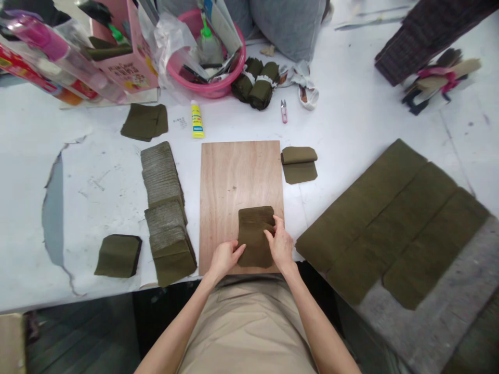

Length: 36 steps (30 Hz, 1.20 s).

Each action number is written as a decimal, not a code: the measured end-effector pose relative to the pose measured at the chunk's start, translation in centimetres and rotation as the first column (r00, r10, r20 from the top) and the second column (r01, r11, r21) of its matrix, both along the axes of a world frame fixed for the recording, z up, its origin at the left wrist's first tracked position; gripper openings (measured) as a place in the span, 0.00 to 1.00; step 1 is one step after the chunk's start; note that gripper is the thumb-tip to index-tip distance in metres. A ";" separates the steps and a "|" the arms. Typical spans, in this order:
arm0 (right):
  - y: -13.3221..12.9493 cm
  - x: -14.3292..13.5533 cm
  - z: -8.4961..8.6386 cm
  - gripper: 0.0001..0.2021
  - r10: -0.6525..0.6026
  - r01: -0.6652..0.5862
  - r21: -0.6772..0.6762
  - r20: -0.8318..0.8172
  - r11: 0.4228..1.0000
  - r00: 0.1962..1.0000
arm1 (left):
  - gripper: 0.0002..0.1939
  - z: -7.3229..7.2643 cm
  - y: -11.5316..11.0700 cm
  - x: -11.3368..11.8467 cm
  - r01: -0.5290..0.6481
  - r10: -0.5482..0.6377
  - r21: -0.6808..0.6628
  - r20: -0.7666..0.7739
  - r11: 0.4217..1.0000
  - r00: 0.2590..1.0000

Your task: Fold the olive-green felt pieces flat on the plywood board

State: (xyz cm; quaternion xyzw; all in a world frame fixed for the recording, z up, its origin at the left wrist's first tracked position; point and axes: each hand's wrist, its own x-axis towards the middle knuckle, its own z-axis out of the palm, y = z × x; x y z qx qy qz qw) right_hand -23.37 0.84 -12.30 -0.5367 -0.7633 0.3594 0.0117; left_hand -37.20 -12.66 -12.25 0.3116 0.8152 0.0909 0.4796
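Note:
An olive-green fabric piece (255, 241) lies on the lower right part of a wooden board (224, 182) in front of me. My left hand (227, 258) holds its left edge, thumb on top and fingers at the side. My right hand (280, 241) pinches its upper right edge between thumb and fingers. Right of the board rests a folded olive fabric piece (299, 165). Along the board's left side runs an overlapping row of fabric pieces (163, 182), grey-faced for most of its length. A small stack of olive pieces (118, 255) sits further left.
Large olive panels (393, 218) cover the right side. Behind the board are a yellow glue tube (197, 120), thread snips (284, 111), tied fabric rolls (263, 85) and a pink basket (218, 89). More olive pieces (145, 122) lie back left. A dark sleeve (421, 36) reaches in top right.

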 end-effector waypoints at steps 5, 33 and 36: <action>0.0 -0.1 0.0 0.24 -0.007 0.007 0.004 -0.005 1.000 1.000 | 0.21 0.0 -0.1 0.1 -0.023 0.023 -0.026 0.004 0.999 1.000; 0.3 0.9 0.3 0.18 0.063 -0.070 0.141 0.053 0.988 0.997 | 0.19 1.6 1.1 0.7 0.212 -0.257 -0.186 -0.268 0.960 0.929; 0.3 0.9 0.5 0.15 0.117 -0.125 0.170 0.052 0.978 0.992 | 0.19 2.0 1.1 0.6 0.224 -0.274 -0.189 -0.303 0.956 0.913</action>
